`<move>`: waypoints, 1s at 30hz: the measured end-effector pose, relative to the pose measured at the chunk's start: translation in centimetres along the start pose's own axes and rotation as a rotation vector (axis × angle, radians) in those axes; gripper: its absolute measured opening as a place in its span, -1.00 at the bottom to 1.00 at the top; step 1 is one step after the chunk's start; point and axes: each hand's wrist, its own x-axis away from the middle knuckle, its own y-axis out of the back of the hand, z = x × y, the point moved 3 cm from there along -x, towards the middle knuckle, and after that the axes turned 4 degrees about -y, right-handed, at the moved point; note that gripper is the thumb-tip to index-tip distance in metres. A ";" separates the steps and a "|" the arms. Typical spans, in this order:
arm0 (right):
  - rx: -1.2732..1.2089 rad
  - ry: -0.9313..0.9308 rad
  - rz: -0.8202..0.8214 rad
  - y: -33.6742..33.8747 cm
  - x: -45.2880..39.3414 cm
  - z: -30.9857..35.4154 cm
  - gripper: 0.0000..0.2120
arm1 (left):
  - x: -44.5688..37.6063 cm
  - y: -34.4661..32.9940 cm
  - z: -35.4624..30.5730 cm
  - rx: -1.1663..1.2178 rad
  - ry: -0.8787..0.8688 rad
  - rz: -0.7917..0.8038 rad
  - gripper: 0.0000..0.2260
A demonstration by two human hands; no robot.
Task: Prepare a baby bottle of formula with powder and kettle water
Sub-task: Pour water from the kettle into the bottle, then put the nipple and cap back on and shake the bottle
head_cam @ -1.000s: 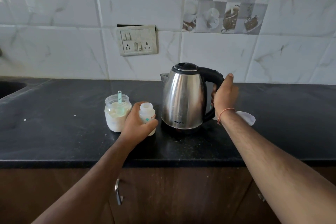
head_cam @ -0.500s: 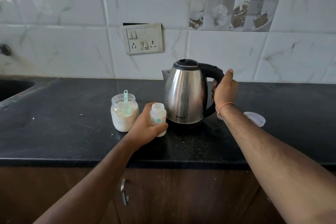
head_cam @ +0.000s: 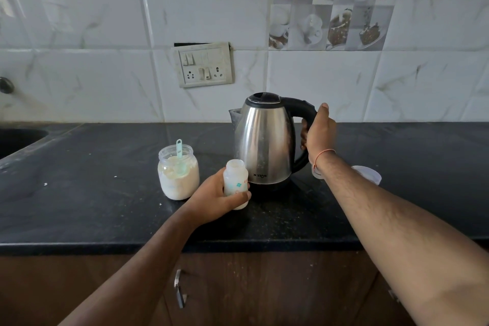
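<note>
While it stands upright and uncapped on the black countertop (head_cam: 79, 193), the small white baby bottle (head_cam: 236, 182) sits just near and left of the steel kettle (head_cam: 264, 140), almost touching its base. Teal and red printing marks the bottle's side, too small to read; the kettle's lower front carries a short brand word that looks like "MILTON". The left hand (head_cam: 211, 201) grips the bottle from the left, fingers curled round its far side and the thumb pressed across its lower front, so the neck and open mouth rise clear above the hand. The right hand (head_cam: 318, 135) is wrapped round the kettle's black handle (head_cam: 304, 111), thumb resting on top, a thin orange thread on the wrist. Left of the bottle stands an open glass jar (head_cam: 178, 174) of pale formula powder with a teal scoop (head_cam: 180, 156) stuck in it. A translucent lid (head_cam: 367, 174) lies right of the kettle, partly behind the right forearm. On the tiled wall hangs a switch plate (head_cam: 203, 65).
</note>
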 end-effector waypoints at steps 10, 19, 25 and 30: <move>0.112 0.013 0.110 1.5 -0.5 -0.2 -0.29 | -0.2 0.1 0.0 0.033 0.057 -0.012 -0.69; 0.728 0.355 0.107 8.0 -0.9 -0.5 -0.86 | -0.2 -0.5 -0.4 -0.057 0.056 0.076 -0.60; 1.059 0.236 0.216 10.2 -0.1 -2.4 -0.26 | 0.0 -1.0 -1.4 -0.243 0.030 0.144 -0.66; 1.021 0.173 0.238 10.5 0.5 -3.0 -0.29 | 0.3 -1.2 -2.0 -0.246 0.022 0.139 -0.71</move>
